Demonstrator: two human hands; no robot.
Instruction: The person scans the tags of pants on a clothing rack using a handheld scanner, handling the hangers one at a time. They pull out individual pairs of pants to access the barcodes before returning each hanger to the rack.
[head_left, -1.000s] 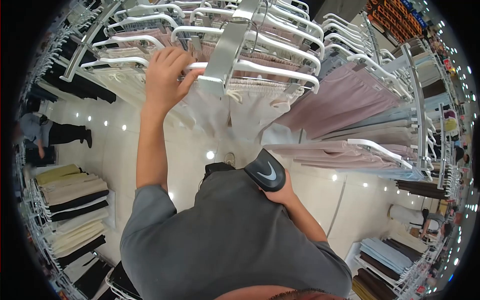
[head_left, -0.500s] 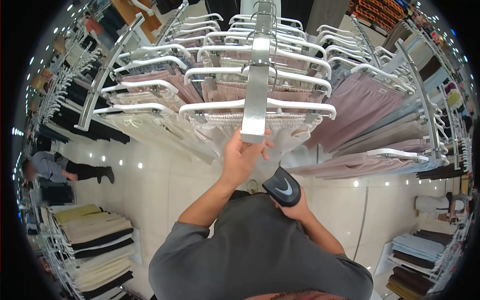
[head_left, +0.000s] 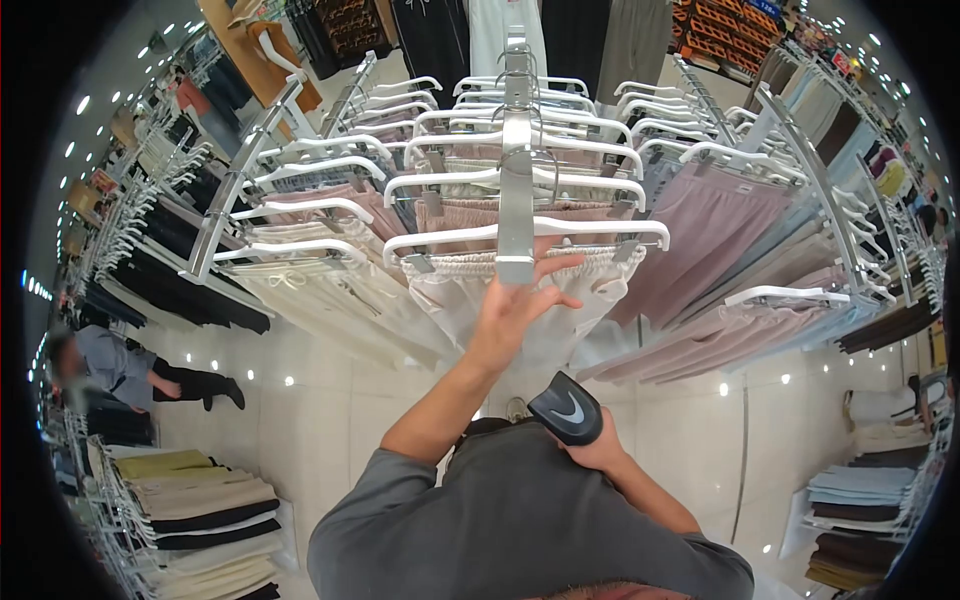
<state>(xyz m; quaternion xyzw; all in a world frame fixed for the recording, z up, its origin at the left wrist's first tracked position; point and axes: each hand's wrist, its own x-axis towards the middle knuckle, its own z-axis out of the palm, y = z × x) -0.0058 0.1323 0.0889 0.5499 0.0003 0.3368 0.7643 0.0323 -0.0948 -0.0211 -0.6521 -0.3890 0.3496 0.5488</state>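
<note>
Display rail with white garment; left hand at the rail end, handheld device in right hand.
Left hand point(head_left: 503, 318): fingers spread, partly hidden by the end of the metal rail point(head_left: 516, 215); contact with the white garment point(head_left: 436, 298), gathered waist, directly behind them, cannot be told. White hanger point(head_left: 600, 232): just above the same fingers, bearing the garment. Right hand point(head_left: 603, 447): wrapped round the black handheld device point(head_left: 566, 410), silver curved mark, fingers largely hidden beneath it. Pink trousers point(head_left: 710, 220): right of the left fingers, apart.
</note>
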